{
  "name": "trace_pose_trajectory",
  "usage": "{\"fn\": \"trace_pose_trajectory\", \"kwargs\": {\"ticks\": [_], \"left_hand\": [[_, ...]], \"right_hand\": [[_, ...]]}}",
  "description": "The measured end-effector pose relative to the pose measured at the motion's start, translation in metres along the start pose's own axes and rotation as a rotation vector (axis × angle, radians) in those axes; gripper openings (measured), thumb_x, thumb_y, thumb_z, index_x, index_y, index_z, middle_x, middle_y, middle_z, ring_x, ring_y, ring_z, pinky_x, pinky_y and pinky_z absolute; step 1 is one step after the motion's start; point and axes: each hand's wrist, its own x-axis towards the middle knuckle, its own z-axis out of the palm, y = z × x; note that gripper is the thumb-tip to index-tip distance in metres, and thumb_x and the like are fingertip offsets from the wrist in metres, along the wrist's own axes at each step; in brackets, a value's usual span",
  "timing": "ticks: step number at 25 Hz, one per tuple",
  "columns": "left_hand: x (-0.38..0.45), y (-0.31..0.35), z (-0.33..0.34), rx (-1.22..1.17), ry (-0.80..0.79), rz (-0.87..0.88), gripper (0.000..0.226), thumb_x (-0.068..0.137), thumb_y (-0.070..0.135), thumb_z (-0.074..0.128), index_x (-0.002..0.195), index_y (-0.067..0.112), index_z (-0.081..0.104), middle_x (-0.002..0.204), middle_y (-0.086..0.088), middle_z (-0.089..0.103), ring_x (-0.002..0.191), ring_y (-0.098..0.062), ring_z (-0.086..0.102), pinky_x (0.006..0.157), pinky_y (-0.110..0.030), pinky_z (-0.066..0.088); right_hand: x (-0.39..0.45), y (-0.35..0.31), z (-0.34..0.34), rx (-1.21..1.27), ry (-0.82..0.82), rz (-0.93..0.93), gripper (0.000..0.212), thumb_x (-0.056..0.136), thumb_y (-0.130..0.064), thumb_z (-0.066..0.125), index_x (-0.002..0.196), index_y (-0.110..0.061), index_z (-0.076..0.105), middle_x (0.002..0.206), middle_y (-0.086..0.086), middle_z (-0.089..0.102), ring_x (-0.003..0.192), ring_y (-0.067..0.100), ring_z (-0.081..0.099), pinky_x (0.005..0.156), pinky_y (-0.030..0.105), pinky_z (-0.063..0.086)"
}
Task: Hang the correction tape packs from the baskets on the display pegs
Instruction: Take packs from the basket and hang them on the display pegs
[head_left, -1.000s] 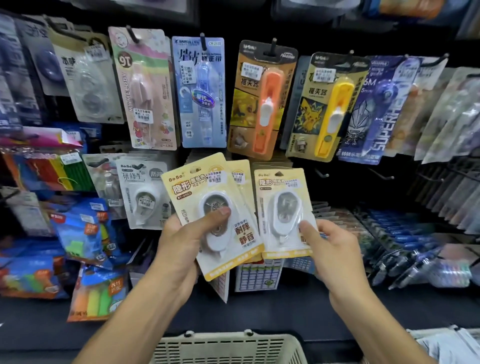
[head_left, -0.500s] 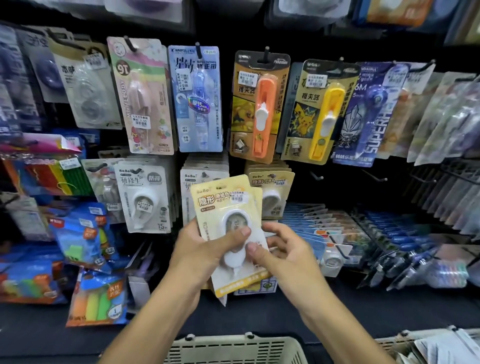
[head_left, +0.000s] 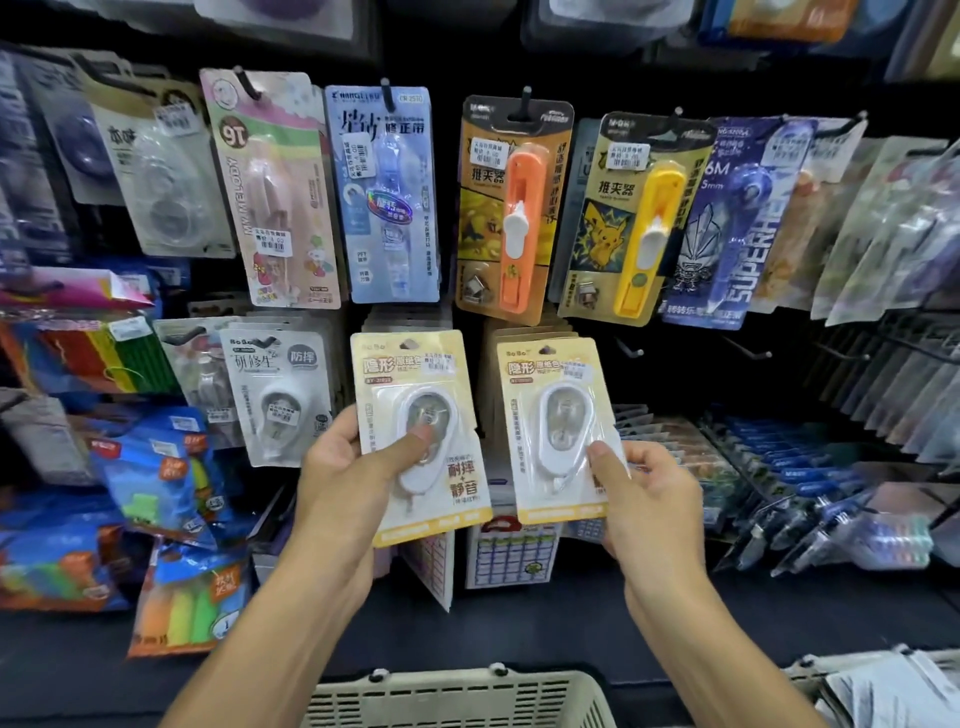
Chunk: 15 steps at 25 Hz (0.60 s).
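My left hand (head_left: 353, 467) grips a yellow correction tape pack (head_left: 421, 441) with a white dispenser under a clear blister, thumb pressed on the blister. My right hand (head_left: 644, 499) pinches a second, matching yellow pack (head_left: 558, 426) by its lower right corner. Both packs are upright, side by side and slightly apart, in front of the lower row of the display. Behind the right pack hangs a stack of similar packs (head_left: 524, 332) on a peg. Two bare pegs (head_left: 628, 348) (head_left: 748, 351) stick out to the right of that stack.
A cream plastic basket (head_left: 457, 696) sits at the bottom centre, and a second basket (head_left: 852, 675) holding packs at the bottom right. Orange and yellow clip pushers, pen-style tapes and other carded goods hang above. Pens lie on slanted racks at right.
Half a second ago both hands were together on one stack of packs. Now my right hand has drawn a single pack off to the right and the hands are apart.
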Motion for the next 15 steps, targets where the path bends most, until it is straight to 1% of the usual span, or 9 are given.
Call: {"fn": "trace_pose_trajectory", "kwargs": {"ticks": [2,5,7,9,10,11,12,14,15], "left_hand": [[-0.002,0.0,0.002,0.01,-0.006,0.016,0.03,0.083,0.001,0.075,0.109,0.016,0.072,0.098,-0.004,0.081,0.083,-0.023,0.079,0.056,-0.032,0.061],[-0.001,-0.002,0.006,0.036,-0.006,0.017,0.031,0.085,-0.002,0.073,0.11,0.016,0.071,0.1,-0.004,0.08,0.086,-0.023,0.078,0.06,-0.035,0.063],[0.0,-0.003,0.008,0.047,0.002,0.033,0.031,0.085,-0.002,0.073,0.109,0.017,0.071,0.1,-0.003,0.08,0.087,-0.023,0.078,0.063,-0.036,0.064],[0.003,-0.005,0.008,0.028,0.002,0.04,0.028,0.086,-0.001,0.073,0.107,0.018,0.071,0.099,-0.003,0.08,0.087,-0.023,0.078,0.064,-0.037,0.064],[0.004,-0.007,0.01,0.025,-0.012,0.034,0.028,0.086,0.0,0.073,0.107,0.018,0.071,0.1,-0.003,0.08,0.087,-0.023,0.078,0.066,-0.038,0.065],[0.004,-0.009,0.013,0.043,-0.037,0.022,0.028,0.087,0.002,0.073,0.109,0.018,0.07,0.101,-0.002,0.08,0.089,-0.022,0.078,0.07,-0.039,0.064],[0.004,-0.012,0.017,0.08,-0.08,0.01,0.029,0.086,0.005,0.074,0.111,0.019,0.07,0.103,-0.001,0.08,0.09,-0.021,0.078,0.073,-0.038,0.063],[0.004,-0.017,0.024,0.185,-0.176,0.006,0.031,0.086,0.013,0.076,0.114,0.023,0.07,0.103,0.003,0.08,0.092,-0.017,0.077,0.073,-0.031,0.062],[0.004,-0.018,0.027,0.25,-0.199,0.025,0.031,0.086,0.019,0.077,0.116,0.025,0.069,0.105,0.005,0.079,0.095,-0.015,0.076,0.075,-0.03,0.062]], "right_hand": [[-0.003,-0.002,0.0,0.008,0.059,-0.044,0.008,0.095,-0.032,0.067,0.096,-0.033,0.059,0.072,-0.001,0.073,0.049,0.015,0.059,0.045,0.025,0.044],[-0.007,-0.004,0.003,0.022,0.072,-0.104,0.026,0.095,-0.022,0.068,0.098,-0.043,0.055,0.09,-0.007,0.074,0.052,0.014,0.063,0.049,0.028,0.052],[-0.009,0.0,0.006,0.078,-0.019,-0.007,0.03,0.095,-0.01,0.066,0.106,-0.037,0.056,0.106,-0.017,0.066,0.059,0.012,0.069,0.06,0.036,0.06],[-0.014,0.005,0.007,0.005,-0.079,0.052,0.038,0.095,-0.016,0.068,0.116,-0.041,0.05,0.115,-0.025,0.054,0.085,0.009,0.07,0.08,0.041,0.06],[-0.016,0.006,0.007,-0.063,-0.114,0.021,0.036,0.094,-0.024,0.069,0.115,-0.044,0.048,0.114,-0.026,0.055,0.094,0.002,0.066,0.083,0.035,0.057],[-0.019,0.003,0.01,-0.075,-0.175,-0.018,0.033,0.093,-0.029,0.07,0.111,-0.045,0.048,0.112,-0.024,0.061,0.095,-0.005,0.064,0.079,0.027,0.053],[-0.021,0.0,0.014,-0.047,-0.272,-0.036,0.032,0.092,-0.029,0.072,0.108,-0.045,0.049,0.108,-0.021,0.068,0.092,-0.005,0.066,0.073,0.021,0.052],[-0.023,-0.002,0.022,0.021,-0.423,-0.041,0.031,0.091,-0.019,0.073,0.099,-0.041,0.051,0.103,-0.007,0.075,0.083,0.01,0.073,0.063,0.023,0.055],[-0.023,-0.004,0.025,0.037,-0.419,-0.04,0.032,0.093,-0.013,0.071,0.097,-0.039,0.053,0.1,0.0,0.075,0.076,0.013,0.073,0.057,0.028,0.056]]}}
